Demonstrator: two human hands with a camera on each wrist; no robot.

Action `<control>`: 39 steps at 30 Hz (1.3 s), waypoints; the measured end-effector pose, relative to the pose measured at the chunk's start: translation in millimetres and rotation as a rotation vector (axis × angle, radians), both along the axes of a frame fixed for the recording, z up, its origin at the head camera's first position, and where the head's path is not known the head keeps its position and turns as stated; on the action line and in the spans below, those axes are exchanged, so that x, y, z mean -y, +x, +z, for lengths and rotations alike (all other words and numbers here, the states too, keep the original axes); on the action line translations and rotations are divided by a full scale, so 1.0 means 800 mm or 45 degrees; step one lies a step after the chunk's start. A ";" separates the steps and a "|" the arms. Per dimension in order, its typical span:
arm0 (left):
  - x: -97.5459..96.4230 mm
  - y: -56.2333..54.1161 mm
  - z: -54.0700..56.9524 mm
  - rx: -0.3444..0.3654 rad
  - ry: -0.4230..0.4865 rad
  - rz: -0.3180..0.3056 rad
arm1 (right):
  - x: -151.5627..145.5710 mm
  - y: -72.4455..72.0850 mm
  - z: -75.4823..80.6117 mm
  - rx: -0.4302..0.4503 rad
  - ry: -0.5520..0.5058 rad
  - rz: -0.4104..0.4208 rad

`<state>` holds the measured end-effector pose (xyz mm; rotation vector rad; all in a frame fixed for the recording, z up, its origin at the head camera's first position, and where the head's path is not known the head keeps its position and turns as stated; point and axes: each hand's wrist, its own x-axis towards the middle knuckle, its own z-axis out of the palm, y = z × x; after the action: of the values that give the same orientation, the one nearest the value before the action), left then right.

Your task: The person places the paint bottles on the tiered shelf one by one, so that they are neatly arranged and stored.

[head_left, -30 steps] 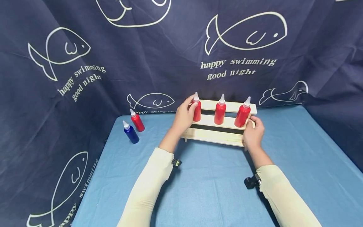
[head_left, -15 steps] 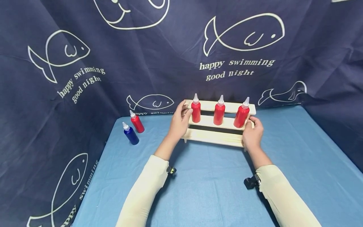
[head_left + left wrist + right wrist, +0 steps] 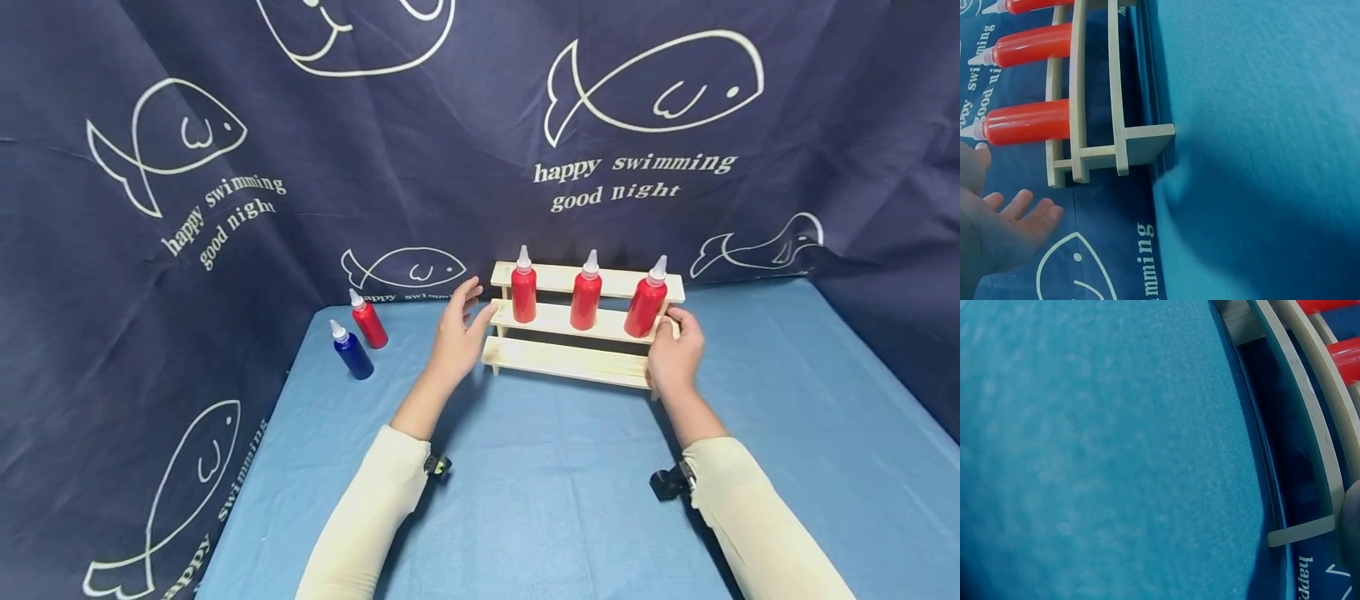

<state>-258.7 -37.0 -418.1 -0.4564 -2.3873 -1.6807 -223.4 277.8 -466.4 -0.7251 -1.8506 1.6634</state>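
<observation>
A three-step wooden rack stands against the back cloth. On its middle step, three red squeeze bottles with clear pointed caps stand upright: a left one, a middle one and a right one. My left hand is just left of the rack, fingers spread and holding nothing; the left wrist view shows the hand apart from the nearest bottle. At the rack's right end, my right hand grips the wood, its fingertips partly hidden. Only a sliver of that hand enters the right wrist view.
At the table's back left stand a blue squeeze bottle and another red bottle, close together. A blue cloth covers the table. Dark fabric with fish drawings hangs behind and at both sides.
My left hand has let go of the leftmost red bottle on the rack and moved left and toward me, off the rack. The right hand keeps its place at the rack's right end.
</observation>
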 end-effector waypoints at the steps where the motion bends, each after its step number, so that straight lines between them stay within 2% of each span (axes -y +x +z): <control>1: 0.001 0.001 0.000 -0.002 -0.013 0.009 | -0.001 0.001 0.000 -0.004 0.004 -0.002; 9: 0.020 0.009 0.012 -0.005 -0.066 0.161 | -0.004 0.000 0.005 0.010 0.013 -0.001; 13: 0.031 0.015 0.017 0.026 -0.099 0.200 | -0.004 0.000 0.004 0.012 0.007 -0.007; 17: 0.043 0.019 0.017 0.034 -0.155 0.224 | -0.003 0.002 0.004 0.012 0.011 -0.008; 22: 0.058 0.020 0.010 0.027 -0.202 0.241 | -0.001 0.004 0.003 0.017 0.001 -0.002; 27: 0.073 0.025 0.006 0.039 -0.185 0.260 | 0.000 0.003 0.003 -0.012 -0.027 0.013; 30: 0.081 0.030 0.004 0.072 -0.190 0.248 | 0.001 0.002 0.004 -0.031 -0.048 0.017; 33: 0.090 0.034 0.002 0.113 -0.224 0.203 | 0.002 0.003 0.005 -0.044 -0.059 0.017; 36: 0.099 0.039 0.000 0.158 -0.299 0.161 | 0.004 0.003 0.004 -0.053 -0.066 0.018; 39: 0.108 0.045 0.001 0.194 -0.466 0.177 | 0.004 0.003 0.003 -0.061 -0.067 0.017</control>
<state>-223.0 -123.1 -417.0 -0.2108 -2.7770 -1.2643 -221.1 274.8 -464.4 -0.6897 -1.7882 1.7294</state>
